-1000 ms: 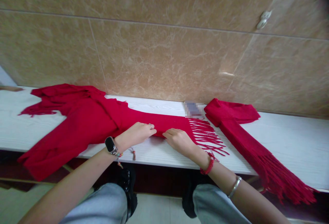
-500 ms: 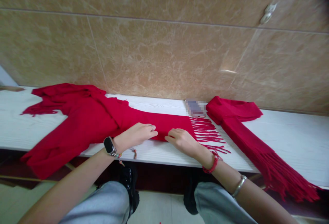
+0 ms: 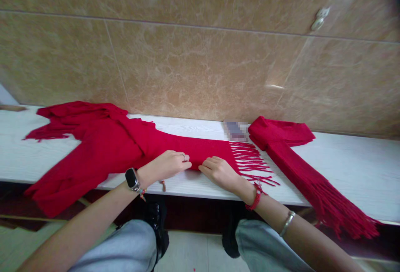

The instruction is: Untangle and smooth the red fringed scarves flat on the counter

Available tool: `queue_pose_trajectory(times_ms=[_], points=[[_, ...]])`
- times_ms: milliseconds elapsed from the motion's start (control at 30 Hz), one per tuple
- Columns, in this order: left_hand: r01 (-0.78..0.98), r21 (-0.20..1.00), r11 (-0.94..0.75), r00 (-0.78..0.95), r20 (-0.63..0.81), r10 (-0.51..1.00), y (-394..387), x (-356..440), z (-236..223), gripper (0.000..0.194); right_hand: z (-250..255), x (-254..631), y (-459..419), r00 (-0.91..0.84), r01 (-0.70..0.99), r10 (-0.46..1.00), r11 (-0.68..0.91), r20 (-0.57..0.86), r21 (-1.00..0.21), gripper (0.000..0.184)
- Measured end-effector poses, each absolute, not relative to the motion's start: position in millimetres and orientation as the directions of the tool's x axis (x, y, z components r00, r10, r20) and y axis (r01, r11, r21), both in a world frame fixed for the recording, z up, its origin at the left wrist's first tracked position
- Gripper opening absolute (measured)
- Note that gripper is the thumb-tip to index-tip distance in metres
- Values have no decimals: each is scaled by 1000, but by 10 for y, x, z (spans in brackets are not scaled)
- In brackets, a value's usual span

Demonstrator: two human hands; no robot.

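- Your left hand (image 3: pixel 168 165) is working at the near edge of the long red woven scarf with a tasselled end (image 3: pixel 206 151); fingers are curling in narrow. Thumb is hiding, so I can't tell if it's pinching cloth.
- Your right hand (image 3: pixel 218 172) is mirroring it just beside, nearer the fringe (image 3: pixel 251 159), knuckles up, fingers bending narrow. Grip there: can't tell either.
- Between the hands, the scarf edge is running in a short span. Best handling, my read: be pulling both hands evenly, light tension, no twist, so the edge is lying straight.
- The scarf is lying flat along the white wood-grain bench top (image 3: pixel 193 128), bunching into loose folds toward your left, with one part hanging over the front edge. That overhang could be dragging the flat part askew; watch it.
- Fringe strands are fanning out on your right, the near ones crossing. Be smoothing them parallel, not trapping them under cloth.
- A flat rectangular object, blurred (image 3: pixel 235 131), is sitting behind the fringe, close to it. Be steering cloth around it.
- Farther right, a second, folded red scarf (image 3: pixel 278 138) is resting apart from your hands, its tassels spilling over the front edge.
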State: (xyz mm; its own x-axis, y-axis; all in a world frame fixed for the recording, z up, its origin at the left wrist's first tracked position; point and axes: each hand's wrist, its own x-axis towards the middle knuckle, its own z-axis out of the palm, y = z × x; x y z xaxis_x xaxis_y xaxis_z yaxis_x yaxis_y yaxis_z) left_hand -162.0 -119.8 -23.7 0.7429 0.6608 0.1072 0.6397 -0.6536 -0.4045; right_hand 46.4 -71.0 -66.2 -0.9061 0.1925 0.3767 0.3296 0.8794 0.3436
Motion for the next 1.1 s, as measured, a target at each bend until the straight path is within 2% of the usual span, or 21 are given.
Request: queue_pose_trajectory(times_ms=[233,400,600,700,767,833,933,1000,1100], points=[[631,-362,-686,760,109,641,-1181,-1595,-290,15,-685,477,-692,-871,363,203,881,447,305,23],[666,-199,-719,742,67,668,-1158,-1635,-305,25,-689,509,-687,-875,321,190,916,445,239,19],[697,32,-717,717,-31,696,-1224,-1663,-191,42,-629,585,-685,-880,242,225,970,418,-13,19],[701,157,-696,710,-70,700,-1245,-1693,-115,39,-545,640,-693,-892,208,257,964,371,-169,21],[733,209,-648,668,-41,743,-1219,-1717,-116,34,-498,643,-696,-893,213,293,944,342,-253,21],[813,223,-538,550,10,835,-1163,-1728,-178,35,-484,591,-701,-848,302,396,907,352,-295,23],[911,178,-372,362,87,928,-1074,-1681,-349,36,-539,416,-724,-739,506,565,825,368,-250,37],[943,120,-311,296,131,946,-1056,-1610,-462,34,-602,287,-745,-733,578,604,796,313,-180,48],[976,-1,-220,217,155,964,-1104,-1509,-562,38,-671,185,-760,-775,596,606,795,179,-112,55]])
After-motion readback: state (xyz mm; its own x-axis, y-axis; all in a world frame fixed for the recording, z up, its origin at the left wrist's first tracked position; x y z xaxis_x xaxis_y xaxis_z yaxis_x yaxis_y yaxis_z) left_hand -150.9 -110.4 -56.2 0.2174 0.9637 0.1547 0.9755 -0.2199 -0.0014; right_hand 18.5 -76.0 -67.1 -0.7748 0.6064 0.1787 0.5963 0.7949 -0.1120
